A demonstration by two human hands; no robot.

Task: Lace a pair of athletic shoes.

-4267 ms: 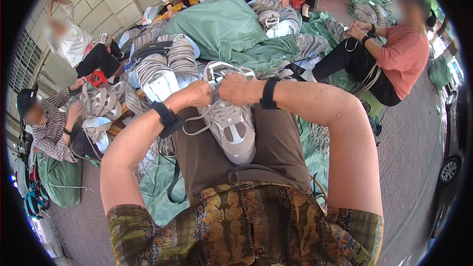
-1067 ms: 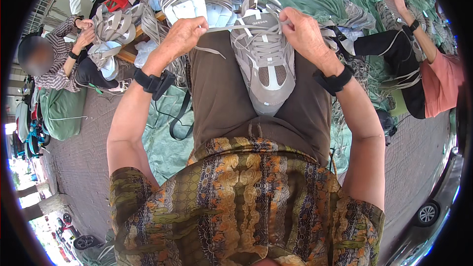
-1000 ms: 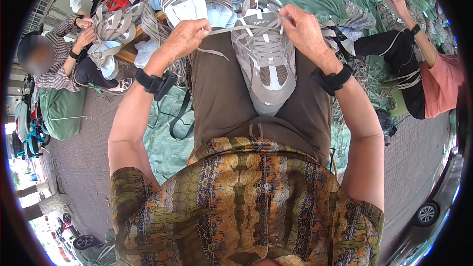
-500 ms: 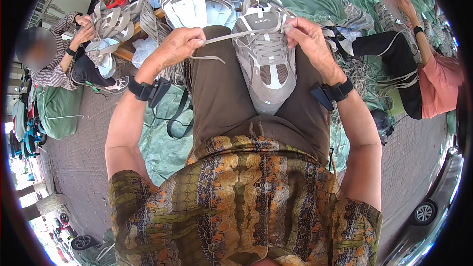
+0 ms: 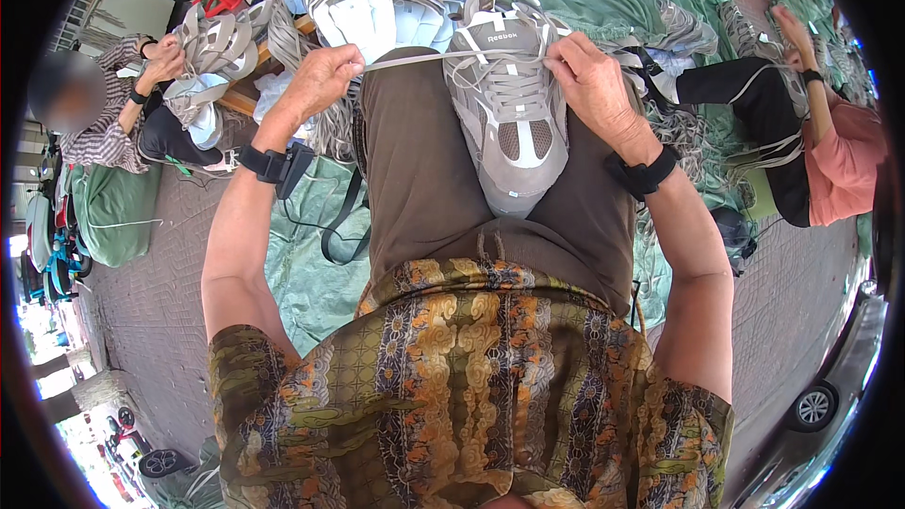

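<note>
A grey sneaker [image 5: 509, 162] lies between my thighs, toe toward me and tongue away from me. Its lower part is hidden, so I cannot tell whether it has a sole. The pale grey shoelace [image 5: 429, 58] runs from its upper eyelets, stretched nearly straight to the left. My left hand [image 5: 322, 80] is closed on that lace beyond the shoe's left side, over my left knee. At the right edge of the collar, my right hand [image 5: 592, 85] pinches the lace between thumb and fingers. Crossed lacing fills the middle of the shoe.
Stacks of grey shoe uppers [image 5: 347, 2] stand just beyond my knees. Green sheeting [image 5: 566, 2] is spread around them. On the left a person [image 5: 104, 113] handles laced uppers; another person [image 5: 844, 155] sits on the right. A strap [image 5: 332, 250] hangs beside my left thigh.
My left hand has moved left and slightly up, pulling the lace further out; its dangling end no longer shows below that hand. My right hand has shifted slightly. The right-hand person's arms have moved.
</note>
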